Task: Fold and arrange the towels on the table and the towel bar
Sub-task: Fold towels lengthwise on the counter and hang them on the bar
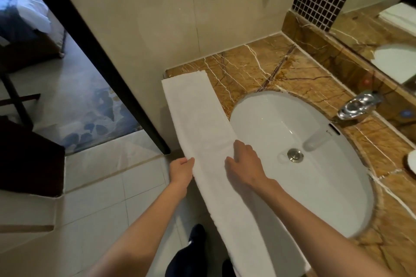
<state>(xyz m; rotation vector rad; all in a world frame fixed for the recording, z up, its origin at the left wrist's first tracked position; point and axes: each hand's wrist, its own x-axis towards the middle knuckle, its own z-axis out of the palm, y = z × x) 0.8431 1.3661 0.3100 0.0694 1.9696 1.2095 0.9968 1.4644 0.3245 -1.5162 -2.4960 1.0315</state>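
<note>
A long white towel [198, 119], folded into a narrow strip, lies along the left edge of the brown marble counter [281, 69] and runs toward me past the sink. My left hand [181, 172] grips the strip's left edge, fingers curled round it. On the right side of the strip, my right hand [244, 164] rests on the towel with its fingers bent over the right edge, by the sink's rim. No towel bar is in view.
A white oval sink [304, 164] with a metal drain fills the counter's middle. A chrome tap [358, 105] stands at the right, under a mirror that reflects another folded white towel [399, 18]. Left of the counter are a wall, a doorway and tiled floor.
</note>
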